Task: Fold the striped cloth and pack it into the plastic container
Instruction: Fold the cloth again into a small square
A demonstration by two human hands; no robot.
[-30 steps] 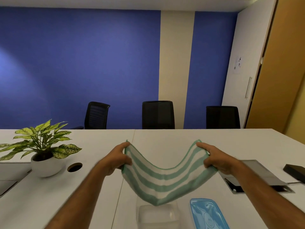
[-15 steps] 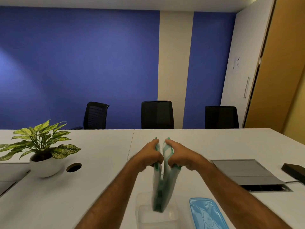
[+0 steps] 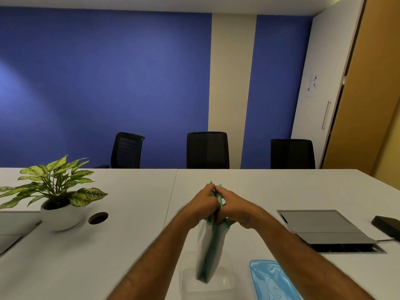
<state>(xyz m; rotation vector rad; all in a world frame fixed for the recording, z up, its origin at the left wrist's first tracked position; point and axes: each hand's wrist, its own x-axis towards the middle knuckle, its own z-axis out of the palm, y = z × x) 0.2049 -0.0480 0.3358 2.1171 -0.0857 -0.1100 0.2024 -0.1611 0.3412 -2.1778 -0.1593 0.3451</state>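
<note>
The green-and-white striped cloth (image 3: pixel 208 252) hangs folded in half, its two ends pressed together at the top. My left hand (image 3: pixel 203 202) and my right hand (image 3: pixel 234 210) touch each other and both pinch those upper edges above the table. The cloth's lower fold dangles just over the clear plastic container (image 3: pixel 225 284), which stands open at the table's near edge. A blue lid (image 3: pixel 271 280) lies flat to the right of the container.
A potted plant (image 3: pixel 58 204) in a white pot stands at the left, beside a round cable hole (image 3: pixel 98 218). A grey cable hatch (image 3: pixel 324 229) is open at the right, with a black box (image 3: pixel 387 224) beyond it. Three black chairs line the table's far side.
My hands were apart with the cloth sagging between them; they came together and now meet, so the cloth hangs doubled in a narrow fold over the container.
</note>
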